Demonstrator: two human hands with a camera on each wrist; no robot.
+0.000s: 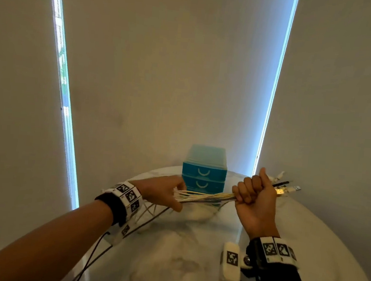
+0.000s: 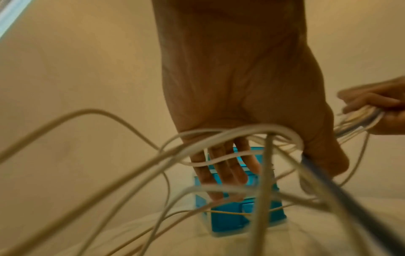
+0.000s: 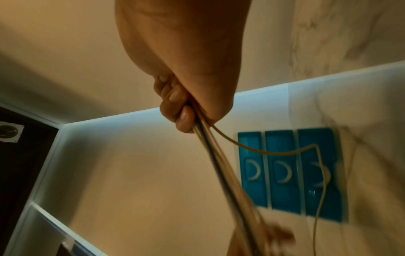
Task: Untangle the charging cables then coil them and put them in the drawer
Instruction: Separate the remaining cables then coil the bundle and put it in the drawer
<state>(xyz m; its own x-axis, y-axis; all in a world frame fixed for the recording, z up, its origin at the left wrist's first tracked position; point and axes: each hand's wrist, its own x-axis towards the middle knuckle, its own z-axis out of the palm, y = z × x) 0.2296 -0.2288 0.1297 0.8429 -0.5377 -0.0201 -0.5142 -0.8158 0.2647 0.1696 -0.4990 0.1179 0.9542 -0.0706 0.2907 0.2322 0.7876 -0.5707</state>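
A bundle of white and dark charging cables (image 1: 204, 197) stretches between my two hands above the table. My right hand (image 1: 251, 195) grips it in a fist (image 3: 177, 107), and several plug ends (image 1: 284, 187) stick out past the fist to the right. My left hand (image 1: 164, 192) carries the other side: the cables (image 2: 241, 131) lie across the palm at the base of its straight fingers (image 2: 221, 171), then hang down in loose loops. The blue three-drawer unit (image 1: 204, 172) stands behind the hands with its drawers closed (image 3: 282, 169).
The round marble table (image 1: 170, 251) holds the drawer unit near its far edge. Loose cable loops (image 1: 146, 215) sag onto the table under my left wrist. Black cords (image 1: 93, 255) trail from the left wrist band. Closed blinds hang behind the table.
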